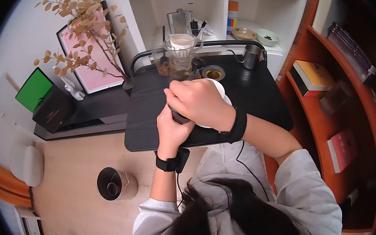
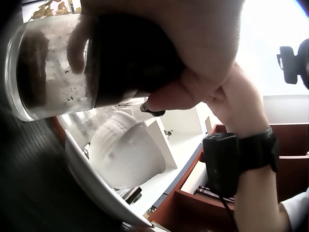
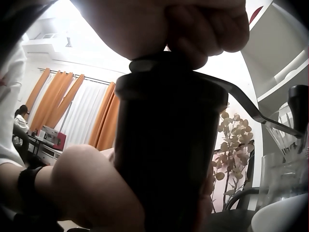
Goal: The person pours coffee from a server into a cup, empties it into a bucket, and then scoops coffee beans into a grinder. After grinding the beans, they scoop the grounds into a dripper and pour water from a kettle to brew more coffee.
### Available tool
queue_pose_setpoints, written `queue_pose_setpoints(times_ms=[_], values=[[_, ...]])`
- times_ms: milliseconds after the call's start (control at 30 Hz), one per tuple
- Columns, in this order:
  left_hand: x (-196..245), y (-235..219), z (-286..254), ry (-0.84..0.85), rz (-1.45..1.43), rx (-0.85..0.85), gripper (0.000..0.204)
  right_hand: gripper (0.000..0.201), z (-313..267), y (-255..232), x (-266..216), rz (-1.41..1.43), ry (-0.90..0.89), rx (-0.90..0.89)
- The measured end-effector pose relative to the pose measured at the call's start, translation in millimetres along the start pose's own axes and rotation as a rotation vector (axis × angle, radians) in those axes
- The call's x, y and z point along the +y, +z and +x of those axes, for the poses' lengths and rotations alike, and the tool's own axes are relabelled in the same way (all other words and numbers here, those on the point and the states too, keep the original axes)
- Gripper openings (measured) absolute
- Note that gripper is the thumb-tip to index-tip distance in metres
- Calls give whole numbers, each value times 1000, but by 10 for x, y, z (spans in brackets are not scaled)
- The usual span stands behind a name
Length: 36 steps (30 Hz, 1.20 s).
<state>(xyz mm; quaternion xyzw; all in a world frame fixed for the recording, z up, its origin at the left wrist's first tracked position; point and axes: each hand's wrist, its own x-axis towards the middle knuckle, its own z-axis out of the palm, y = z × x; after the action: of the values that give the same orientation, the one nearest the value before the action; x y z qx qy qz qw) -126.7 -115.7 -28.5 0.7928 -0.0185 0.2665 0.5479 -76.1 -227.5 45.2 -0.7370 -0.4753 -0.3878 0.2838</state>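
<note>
A hand coffee grinder [image 3: 166, 140] with a dark body stands close over the near part of the black table [image 1: 253, 93]. My left hand [image 1: 173, 128] grips its body, fingers wrapped round it. On top, my right hand [image 1: 202, 102] curls its fingers over the hub of the crank [image 3: 241, 99], whose metal arm reaches out sideways to a dark knob [image 3: 298, 106]. Ground coffee shows in the clear jar [image 2: 58, 67] at the grinder's base. Beside the hands lies a white dish [image 1: 221, 91], partly covered by the right hand.
Behind the hands stand a glass dripper [image 1: 182, 50] with a paper filter, a clear container of beans [image 1: 163, 68], a small round dish [image 1: 213, 73] and a gooseneck kettle [image 1: 251, 57]. A black rail [image 1: 145, 54] edges the table's back. A bin [image 1: 129, 184] stands on the floor.
</note>
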Motion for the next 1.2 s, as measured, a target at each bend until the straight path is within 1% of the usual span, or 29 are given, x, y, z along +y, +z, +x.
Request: queue_pose_setpoints(times_ms=[33,133,233,333,433,467,567,667,867,967,1067,1167,1200], values=[[-71,-7,-3,-52,118,-76,32,27,8,0,12,4,0,2],[-156,33,-49,49,211,-38,33,28,-4,0,10,3,-10,19],[-114,80,-53,175,144,55,28,29,-22,-37,51,5,-20,31],[-21,90,-16,240,77,100,31,30,-42,-64,89,28,-31,44],[-50,39,-24,116,45,63,36,30,-57,-83,92,17,-32,14],[-53,39,-31,112,46,59,37,30,-59,-75,93,19,-30,3],[-93,53,-42,125,62,57,41,29,-62,-28,113,30,-17,-14],[-61,64,-42,163,25,62,40,30,-66,-42,100,25,-33,-11],[-114,73,-47,203,95,28,36,30,-118,-94,63,15,-76,7],[-112,65,-20,190,132,0,34,30,-135,-97,63,32,-80,39],[2,86,-9,148,73,17,32,29,-149,-82,108,34,-64,62],[-17,67,-16,108,132,10,32,29,-137,-98,160,15,-73,86],[-26,65,-16,133,131,21,32,29,-128,-98,172,7,-81,93]])
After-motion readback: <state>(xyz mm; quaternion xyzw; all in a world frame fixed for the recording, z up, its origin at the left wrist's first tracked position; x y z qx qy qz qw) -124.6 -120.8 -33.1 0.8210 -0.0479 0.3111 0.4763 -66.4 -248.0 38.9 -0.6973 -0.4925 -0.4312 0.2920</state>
